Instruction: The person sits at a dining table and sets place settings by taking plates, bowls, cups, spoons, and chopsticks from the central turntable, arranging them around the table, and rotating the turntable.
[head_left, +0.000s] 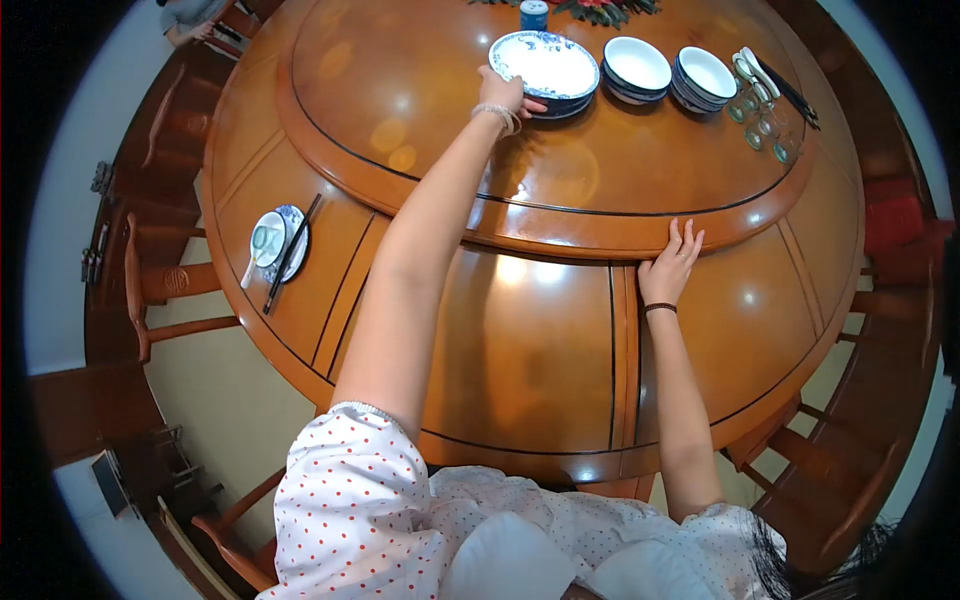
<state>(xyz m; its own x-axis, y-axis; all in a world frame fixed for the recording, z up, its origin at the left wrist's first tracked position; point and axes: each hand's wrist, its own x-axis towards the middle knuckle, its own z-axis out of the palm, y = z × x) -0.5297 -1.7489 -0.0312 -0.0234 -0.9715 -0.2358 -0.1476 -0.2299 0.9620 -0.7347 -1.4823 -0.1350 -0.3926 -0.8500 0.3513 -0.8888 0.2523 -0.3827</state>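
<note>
My left hand (503, 92) reaches far across to the turntable and grips the near left rim of the top plate (545, 66), white with a blue floral border, on a stack of plates. Some of its fingers show below that rim. My right hand (672, 264) rests on the front edge of the wooden turntable (600, 235), fingers stretched over the rim and apart. To the right of the plates stand two stacks of white bowls, a nearer-to-plates stack (637, 66) and another stack (706, 76), both dark on the outside.
White spoons (757, 75), dark chopsticks (790, 95) and several small glasses (768, 128) lie right of the bowls. A blue can (534, 15) stands behind the plates. One place setting (280, 243) sits at the left. Chairs (175, 275) surround the table; a person (195, 20) is at upper left.
</note>
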